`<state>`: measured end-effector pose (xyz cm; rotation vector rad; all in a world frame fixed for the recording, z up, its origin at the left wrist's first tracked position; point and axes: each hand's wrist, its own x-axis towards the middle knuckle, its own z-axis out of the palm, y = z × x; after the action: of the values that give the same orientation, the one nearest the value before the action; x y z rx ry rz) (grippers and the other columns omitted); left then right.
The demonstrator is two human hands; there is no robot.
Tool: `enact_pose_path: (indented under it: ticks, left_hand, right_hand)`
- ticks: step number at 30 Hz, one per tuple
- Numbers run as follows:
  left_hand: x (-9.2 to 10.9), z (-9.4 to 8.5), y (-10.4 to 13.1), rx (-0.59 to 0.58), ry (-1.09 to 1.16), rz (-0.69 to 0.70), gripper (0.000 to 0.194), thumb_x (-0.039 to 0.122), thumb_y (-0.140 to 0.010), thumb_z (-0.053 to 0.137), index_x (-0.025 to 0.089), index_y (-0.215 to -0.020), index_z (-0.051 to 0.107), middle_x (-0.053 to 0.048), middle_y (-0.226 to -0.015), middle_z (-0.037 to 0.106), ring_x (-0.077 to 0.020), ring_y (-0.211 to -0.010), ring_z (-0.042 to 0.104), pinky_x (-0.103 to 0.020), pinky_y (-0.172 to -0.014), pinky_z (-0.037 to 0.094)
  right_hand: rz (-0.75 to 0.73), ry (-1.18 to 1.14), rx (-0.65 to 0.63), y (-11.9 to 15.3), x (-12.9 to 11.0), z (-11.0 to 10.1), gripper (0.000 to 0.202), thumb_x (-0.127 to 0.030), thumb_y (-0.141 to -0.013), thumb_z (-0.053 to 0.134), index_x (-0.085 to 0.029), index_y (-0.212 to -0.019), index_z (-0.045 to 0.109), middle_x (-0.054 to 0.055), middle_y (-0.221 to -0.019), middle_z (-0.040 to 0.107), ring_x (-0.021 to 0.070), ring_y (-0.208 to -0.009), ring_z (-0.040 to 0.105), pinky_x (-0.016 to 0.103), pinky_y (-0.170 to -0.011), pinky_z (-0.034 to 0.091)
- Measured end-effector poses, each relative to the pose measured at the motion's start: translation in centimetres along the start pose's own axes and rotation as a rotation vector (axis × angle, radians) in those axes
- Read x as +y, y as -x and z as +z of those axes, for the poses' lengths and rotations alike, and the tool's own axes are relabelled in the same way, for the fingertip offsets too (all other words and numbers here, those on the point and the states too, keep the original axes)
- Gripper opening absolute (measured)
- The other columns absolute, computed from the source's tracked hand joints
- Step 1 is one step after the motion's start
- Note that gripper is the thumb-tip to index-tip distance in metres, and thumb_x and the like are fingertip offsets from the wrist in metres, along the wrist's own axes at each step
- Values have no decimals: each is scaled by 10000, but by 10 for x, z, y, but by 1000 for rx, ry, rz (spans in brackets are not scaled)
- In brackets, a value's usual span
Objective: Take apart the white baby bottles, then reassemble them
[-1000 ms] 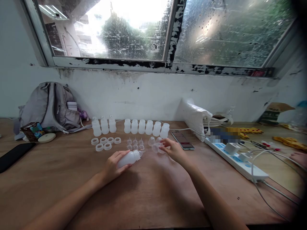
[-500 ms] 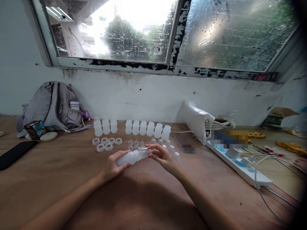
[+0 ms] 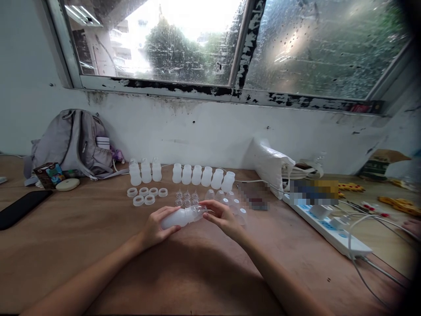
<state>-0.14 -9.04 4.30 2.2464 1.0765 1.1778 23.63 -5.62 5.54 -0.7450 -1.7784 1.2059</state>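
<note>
A frosted white baby bottle [image 3: 174, 219] lies tilted nearly sideways in my left hand [image 3: 157, 226], whose fingers and thumb wrap round its body. Its clear top end, which looks like a transparent cap [image 3: 198, 211], points right. My right hand [image 3: 222, 216] pinches around that cap, fingers above and thumb below; exactly how the cap sits on the neck is hard to make out. Just behind the bottle stand several clear nipples [image 3: 187, 197] in rows. Several clear dome caps [image 3: 219, 195] are grouped beyond my right hand. White screw rings [image 3: 144, 191] lie to the left.
Several open frosted bottles [image 3: 196, 175] line the back, with three capped bottles [image 3: 145, 171] left of them. A grey backpack [image 3: 70, 140] and a black phone [image 3: 23, 208] are at the left. A white power strip [image 3: 329, 226] with cables runs along the right.
My right fingers have shifted slightly at the clear cap, and the bottle has moved a little rightward in view. Both hands keep hold; the camera view has tilted slightly.
</note>
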Motion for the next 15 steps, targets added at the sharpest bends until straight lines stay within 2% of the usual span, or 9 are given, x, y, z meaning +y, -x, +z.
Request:
enact_pose_path:
  ticks: [5,15]
  left_hand:
    - [-2,2,2,17,-42,10,455,339,-734,576,227,-1166,489,-63,-1098,564,-215,-982,532,-352,-853,439]
    - [-12,7,12,37,-174,154,473,310,-722,590,212,-1173,489,-95,-1079,565,-225,-967,531,-351,-838,454]
  right_hand:
    - [23,-10,8,0,1,2,302,-314,-722,609,-214,-1004,570,49,-993,585,178,-918,558,338,-801,475]
    - [119,-120,26,3,3,12,295,-311,-633,688,-188,-892,619,54,-957,632,198,-909,573,364,-815,463]
